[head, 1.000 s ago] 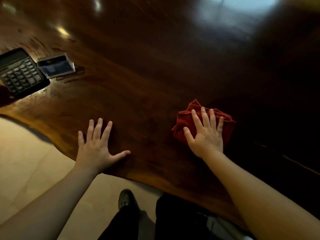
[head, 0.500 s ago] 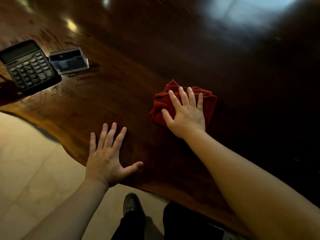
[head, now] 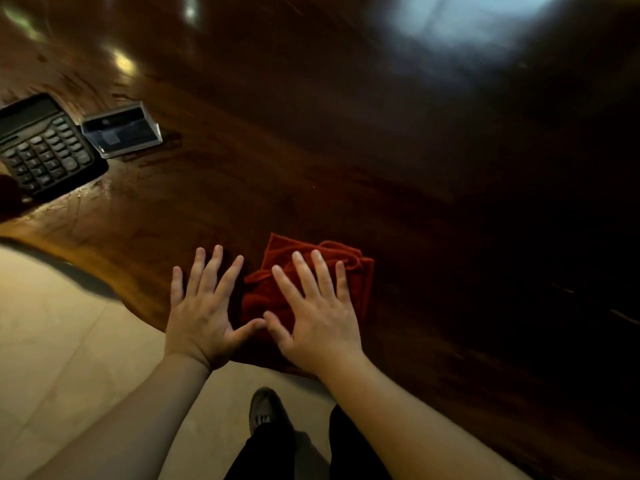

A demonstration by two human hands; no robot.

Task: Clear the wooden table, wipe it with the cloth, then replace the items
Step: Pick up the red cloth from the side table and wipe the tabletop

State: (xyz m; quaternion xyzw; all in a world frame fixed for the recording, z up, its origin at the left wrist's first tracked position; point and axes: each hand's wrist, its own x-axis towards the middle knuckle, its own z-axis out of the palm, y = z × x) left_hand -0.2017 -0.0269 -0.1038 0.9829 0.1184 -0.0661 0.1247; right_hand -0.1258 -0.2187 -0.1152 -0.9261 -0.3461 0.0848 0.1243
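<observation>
Pressing flat on the red cloth, the right hand is spread open; left hand lies splayed on the wooden table just beside it, gripping nothing.

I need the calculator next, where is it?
In the head view the calculator lies at the far left of the table, beside the clear box.

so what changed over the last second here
The right hand, flat on the red cloth, slid it leftward along the table edge until it met the left hand. Left hand stayed pressed flat; calculator and clear box untouched.
</observation>
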